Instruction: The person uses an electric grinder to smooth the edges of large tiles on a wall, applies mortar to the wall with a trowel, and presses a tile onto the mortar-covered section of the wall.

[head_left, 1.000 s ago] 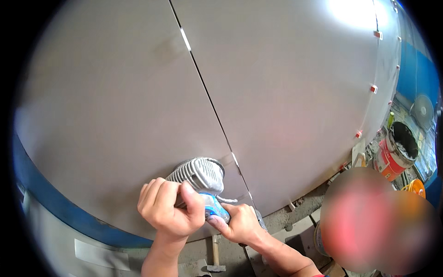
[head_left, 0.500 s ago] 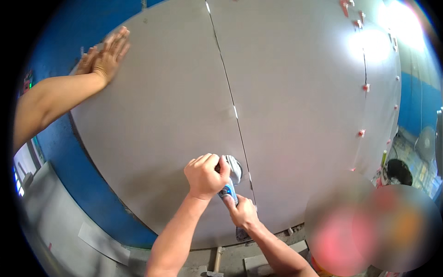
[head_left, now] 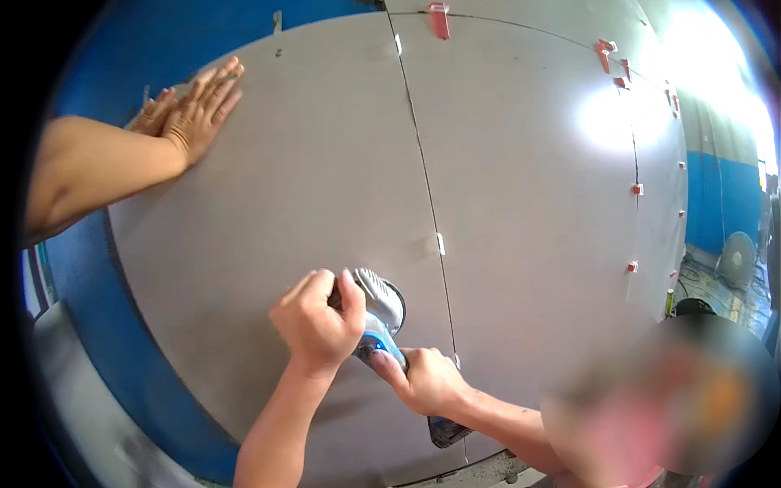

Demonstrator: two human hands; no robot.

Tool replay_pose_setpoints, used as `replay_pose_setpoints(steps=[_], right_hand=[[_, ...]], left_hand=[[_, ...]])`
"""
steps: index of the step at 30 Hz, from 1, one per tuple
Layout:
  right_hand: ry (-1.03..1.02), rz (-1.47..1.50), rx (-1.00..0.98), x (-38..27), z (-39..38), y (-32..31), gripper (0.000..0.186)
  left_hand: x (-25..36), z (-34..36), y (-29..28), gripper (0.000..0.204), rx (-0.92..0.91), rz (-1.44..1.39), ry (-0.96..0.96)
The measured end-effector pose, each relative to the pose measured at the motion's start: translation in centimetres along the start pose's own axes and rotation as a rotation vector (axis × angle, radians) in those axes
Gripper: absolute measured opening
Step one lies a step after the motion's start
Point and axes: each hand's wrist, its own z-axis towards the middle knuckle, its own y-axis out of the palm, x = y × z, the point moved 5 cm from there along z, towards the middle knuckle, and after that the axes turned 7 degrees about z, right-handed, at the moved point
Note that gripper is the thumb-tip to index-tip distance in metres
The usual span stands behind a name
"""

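A cordless tile vibrator [head_left: 379,302] with a round grey head, a blue body and a black battery end is against a large grey tile [head_left: 268,220], left of a thin vertical joint. My left hand [head_left: 319,319] is closed round the grip beside its head. Lower down, my right hand [head_left: 427,380] wraps the blue handle, thumb on top. White clips [head_left: 440,243] sit in the joint. At the upper left, another person's hands [head_left: 195,110] lie flat on the tile near its edge.
Red wedges [head_left: 439,21] and clips sit along joints at the top and right. Blue wall [head_left: 130,285] borders the tile on the left. A fan [head_left: 736,260] stands far right. A blurred patch hides the lower right, where a dark round container [head_left: 695,307] partly shows.
Both my hands have moved the tile vibrator up and leftward, farther from the joint. The view has shifted upward, showing more of the top. The other person's hands remain on the tile.
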Motion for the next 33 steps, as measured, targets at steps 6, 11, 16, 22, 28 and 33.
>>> replay_pose_setpoints(steps=[6,11,16,22,28,33], right_hand=[[-0.013,0.118,0.038,-4.8,2.8,-4.2,0.079],[-0.086,0.06,0.085,-11.1,4.9,-8.1,0.086],[-0.141,0.072,0.156,-16.7,7.1,-11.4,0.091],[-0.027,-0.036,0.134,-15.9,5.5,-11.8,0.097],[0.222,0.317,-0.071,2.7,-9.3,-0.2,0.078],[0.573,0.269,-0.28,23.1,-21.1,7.3,0.084]], left_hand=[[0.5,7.8,1.3,0.038,0.11,0.027,0.109],[0.1,15.3,0.6,0.035,0.175,0.133,0.099],[-0.3,22.4,0.1,0.04,0.105,0.266,0.021],[-2.7,20.2,-0.8,0.059,-0.165,0.052,-0.245],[-7.6,2.9,-2.9,0.047,-0.271,-0.06,-0.544],[-5.3,-9.2,0.6,0.072,-0.49,0.585,0.006]])
